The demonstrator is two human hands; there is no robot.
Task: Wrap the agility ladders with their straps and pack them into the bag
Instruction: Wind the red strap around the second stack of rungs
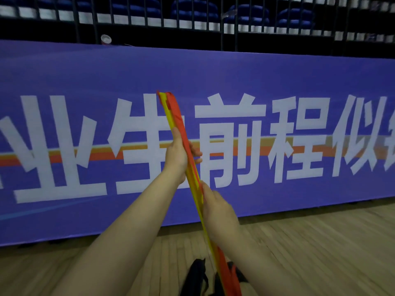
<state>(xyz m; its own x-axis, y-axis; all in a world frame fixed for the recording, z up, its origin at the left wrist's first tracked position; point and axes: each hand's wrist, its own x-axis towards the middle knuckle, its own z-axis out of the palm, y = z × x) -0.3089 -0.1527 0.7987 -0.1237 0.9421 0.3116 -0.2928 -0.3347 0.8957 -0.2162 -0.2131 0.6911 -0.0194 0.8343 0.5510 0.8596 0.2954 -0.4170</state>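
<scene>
I see ladder bundle tilted in air over floor; left hand grips high, right hand grips low, apart; wrapping step, I judge; next: wind orange strap tight, then bag below.

I am looking into an indoor sports arena. A pale hardwood court floor runs up to a long blue courtside banner printed with large white characters. Behind a dark railing rise rows of blue spectator seats.
</scene>
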